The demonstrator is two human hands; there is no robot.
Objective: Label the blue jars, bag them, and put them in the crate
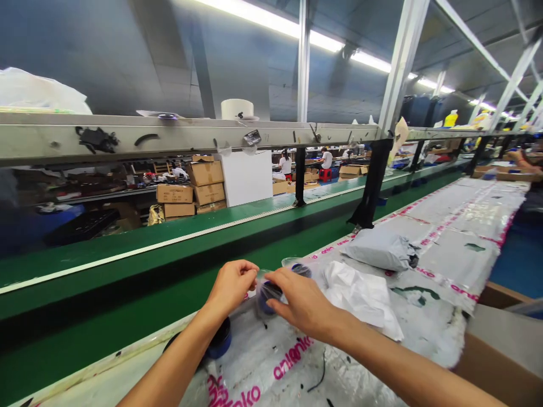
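From my remote station I record a green conveyor belt (pixel 127 316) running the full width of view, with a workbench alongside it. The bench wears plastic sheeting (pixel 254 362), presumably to guard its top; it is torn and marked in places. Above the belt runs a metal shelf rail (pixel 182 135) bearing a white roll (pixel 236 109), set out of the working space. Brown cartons (pixel 207 181) are stacked beyond the belt.

A grey plastic parcel (pixel 375 250) lies on the sheeting, with a loose pile of white bags (pixel 365 294) nearer me, apparently placed within easy reach of the right side.

My left hand (pixel 231 288) has thumb and fingers pinching the edge of a clear plastic bag (pixel 262 282), probably to steady its top. My right hand (pixel 303 299) grips the same bag with fingers above and thumb below, bracing the dark blue round item (pixel 268 295) inside, just over the sheeting. Motion and glare blur this spot, so I cannot certify what the item is. A similar bagged blue piece (pixel 302 270) sits behind the right hand.

Writing: pink "anko" repeats across the sheeting, cut short in places. Carton print is too small to read.
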